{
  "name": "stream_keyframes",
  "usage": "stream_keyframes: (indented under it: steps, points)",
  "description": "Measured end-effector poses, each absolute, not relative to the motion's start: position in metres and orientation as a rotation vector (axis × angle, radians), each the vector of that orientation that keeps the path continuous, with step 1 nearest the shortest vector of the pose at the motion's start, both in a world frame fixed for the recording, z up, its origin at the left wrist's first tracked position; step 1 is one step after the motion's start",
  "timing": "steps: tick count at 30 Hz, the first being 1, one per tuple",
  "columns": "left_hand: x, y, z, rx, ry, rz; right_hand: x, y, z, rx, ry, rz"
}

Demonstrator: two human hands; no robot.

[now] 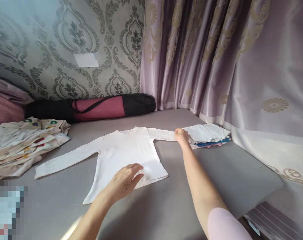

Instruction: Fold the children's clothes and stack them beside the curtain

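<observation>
A white long-sleeved shirt lies spread flat on the grey bed sheet, sleeves out to both sides. My left hand rests flat on the shirt's lower hem, fingers stretched out. My right hand is closed on the end of the shirt's right sleeve, close to a stack of folded clothes.
A pile of patterned cream fabric sits at the left. A black and maroon rolled mat bag lies along the wall. Purple curtains hang at the back right. The bed's edge drops off at the lower right.
</observation>
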State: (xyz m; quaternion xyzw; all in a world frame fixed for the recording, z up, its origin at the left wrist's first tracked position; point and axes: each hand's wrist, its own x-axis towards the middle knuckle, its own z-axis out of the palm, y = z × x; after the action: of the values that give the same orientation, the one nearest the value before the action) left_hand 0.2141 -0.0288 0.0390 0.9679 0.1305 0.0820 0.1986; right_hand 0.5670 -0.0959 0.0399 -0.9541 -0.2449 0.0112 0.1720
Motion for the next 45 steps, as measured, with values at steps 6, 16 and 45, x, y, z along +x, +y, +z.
stream_keyframes:
  steps: [6,16,45]
  points:
    - [0.212,-0.024,0.04,2.684,0.354,0.032,0.568,-0.089,0.024,-2.762,-0.683,0.006]
    - [0.214,-0.02,0.045,2.579,0.314,0.028,0.574,-0.09,0.01,-2.847,-0.703,-0.219]
    - [0.305,0.03,0.065,1.619,0.532,0.366,0.554,-0.067,0.061,-1.798,-0.643,0.477]
